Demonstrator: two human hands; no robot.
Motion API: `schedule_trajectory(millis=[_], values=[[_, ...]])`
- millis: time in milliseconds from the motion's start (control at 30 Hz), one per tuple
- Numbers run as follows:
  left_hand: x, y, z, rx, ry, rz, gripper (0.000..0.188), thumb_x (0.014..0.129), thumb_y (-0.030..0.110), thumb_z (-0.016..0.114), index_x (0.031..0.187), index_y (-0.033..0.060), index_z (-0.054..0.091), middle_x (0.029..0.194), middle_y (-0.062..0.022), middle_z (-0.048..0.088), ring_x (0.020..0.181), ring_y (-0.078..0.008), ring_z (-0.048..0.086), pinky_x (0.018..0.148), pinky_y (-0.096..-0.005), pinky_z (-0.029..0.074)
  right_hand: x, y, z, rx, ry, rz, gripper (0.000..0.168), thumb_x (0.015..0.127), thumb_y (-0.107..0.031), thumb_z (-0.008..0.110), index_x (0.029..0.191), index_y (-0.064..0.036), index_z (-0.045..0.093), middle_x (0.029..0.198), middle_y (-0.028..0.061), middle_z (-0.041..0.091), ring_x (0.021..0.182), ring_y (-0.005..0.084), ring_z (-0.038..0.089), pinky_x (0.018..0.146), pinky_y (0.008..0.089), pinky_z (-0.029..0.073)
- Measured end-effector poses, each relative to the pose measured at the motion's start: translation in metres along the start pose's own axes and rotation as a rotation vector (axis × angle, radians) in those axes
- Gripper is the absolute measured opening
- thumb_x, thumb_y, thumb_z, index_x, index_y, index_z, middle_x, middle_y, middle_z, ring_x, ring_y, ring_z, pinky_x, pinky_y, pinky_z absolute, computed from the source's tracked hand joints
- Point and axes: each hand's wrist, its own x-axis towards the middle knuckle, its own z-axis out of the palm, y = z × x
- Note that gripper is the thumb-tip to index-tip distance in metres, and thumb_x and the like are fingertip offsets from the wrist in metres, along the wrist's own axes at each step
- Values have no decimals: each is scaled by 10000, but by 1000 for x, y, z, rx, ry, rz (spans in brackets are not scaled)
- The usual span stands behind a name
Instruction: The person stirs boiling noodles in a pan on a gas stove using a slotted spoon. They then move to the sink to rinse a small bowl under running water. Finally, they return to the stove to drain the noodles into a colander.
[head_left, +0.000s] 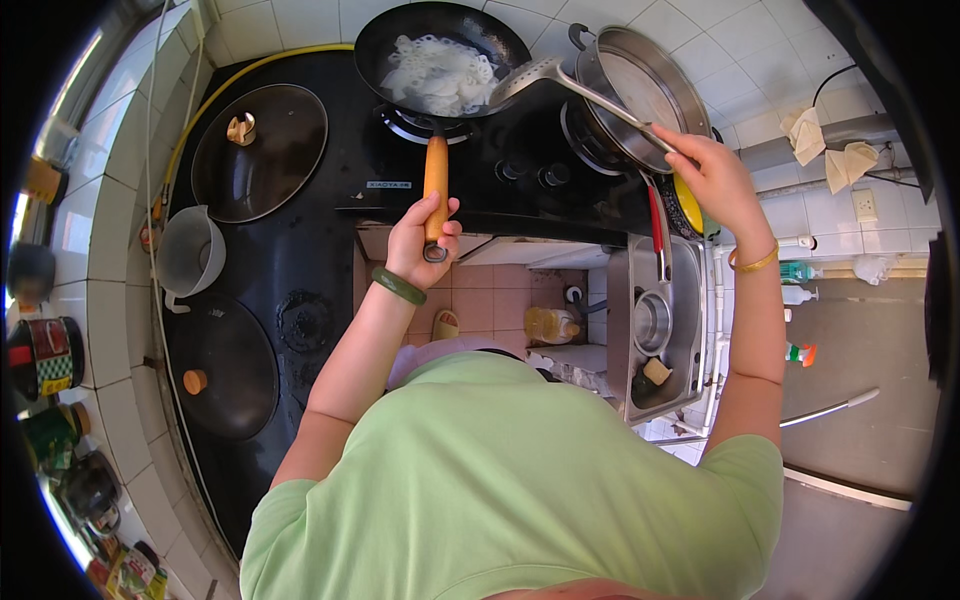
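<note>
My left hand (424, 240) grips the wooden handle (436, 176) of a black wok (499, 37) on the left burner. Pale, thin lotus root slices (442, 75) lie heaped in the wok. In my right hand (709, 176) is the upper end of a long metal skimmer (536, 71) with a perforated head. Its head rests at or just over the wok's right rim, close to the slices; whether it touches them I cannot tell. The stove burner (409, 131) shows partly beneath the wok, and no flame is visible.
A steel pan (645, 82) stands on the right burner. Dark lids (259, 165) and a translucent measuring jug (191, 251) line the left counter. At right, a steel sink (675, 375) holds a small metal bowl (652, 322) and a sponge (658, 371). A bottle of yellow liquid (551, 325) sits below.
</note>
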Motion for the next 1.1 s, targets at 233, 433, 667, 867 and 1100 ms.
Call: schedule_trajectory(millis=[233, 433, 667, 867, 1100], values=[[0, 1, 0, -7, -25, -7, 152, 946, 207, 554, 1035, 117, 469, 952, -55, 577, 602, -126, 467, 417, -192, 345, 32, -12, 72, 214, -71, 27, 346, 908, -171, 559, 1249, -116, 580, 975, 160, 657, 863, 311, 618, 768, 345, 477], [-3, -3, 4, 52, 38, 29, 177, 961, 239, 525, 1069, 101, 500, 955, -26, 584, 608, -94, 435, 416, -177, 317, 60, -23, 120, 371, 2, 53, 390, 883, -154, 616, 1268, -115, 570, 924, 107, 647, 744, 190, 570, 714, 291, 469], [-5, -3, 7, 75, 28, 29, 175, 961, 241, 526, 1068, 105, 503, 945, -22, 579, 590, -91, 431, 415, -173, 301, 93, -27, 160, 573, 66, 136, 480, 824, -174, 685, 1276, -80, 554, 1037, 127, 666, 861, 221, 642, 767, 302, 494], [-8, 4, 3, 68, 23, 20, 177, 963, 241, 524, 1076, 107, 501, 940, -20, 577, 583, -87, 428, 410, -173, 293, 105, -16, 137, 1091, 79, 362, 493, 872, -103, 631, 1338, -38, 484, 824, 15, 575, 579, 63, 463, 444, 211, 382], [-7, 7, 5, 61, 5, -12, 181, 966, 248, 519, 1080, 109, 500, 937, -14, 575, 577, -80, 425, 408, -169, 288, 141, -20, 148, 1307, -23, 492, 526, 910, -109, 585, 1396, -47, 396, 887, 37, 586, 604, 57, 461, 468, 187, 391]])
